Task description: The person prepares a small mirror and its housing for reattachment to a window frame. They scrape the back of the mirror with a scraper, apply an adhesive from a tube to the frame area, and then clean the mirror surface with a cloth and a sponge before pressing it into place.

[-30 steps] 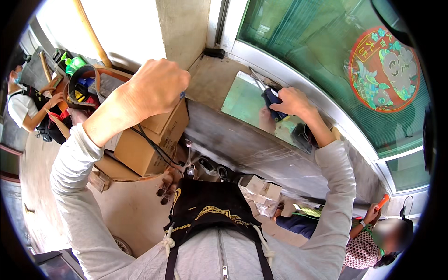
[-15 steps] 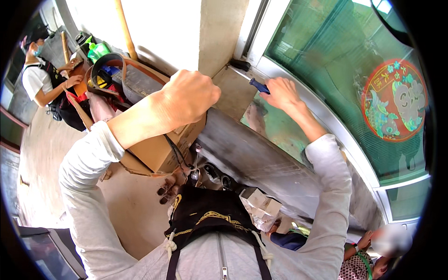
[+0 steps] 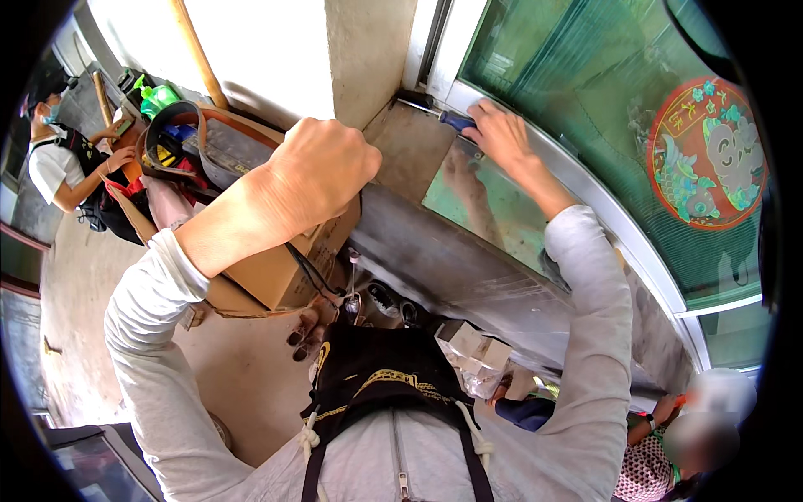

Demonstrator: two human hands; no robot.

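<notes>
Ahead and to the left of the apron, your left hand was balled in a fist, its back turned up and its fingertips hidden. Your left forearm slanted inward, bare below the bunched sleeve, with the elbow bent out to the apron's left. Ahead and to the apron's right, your right hand curled its fingers in a grip; your right forearm angled inward, its wrist bare.
</notes>
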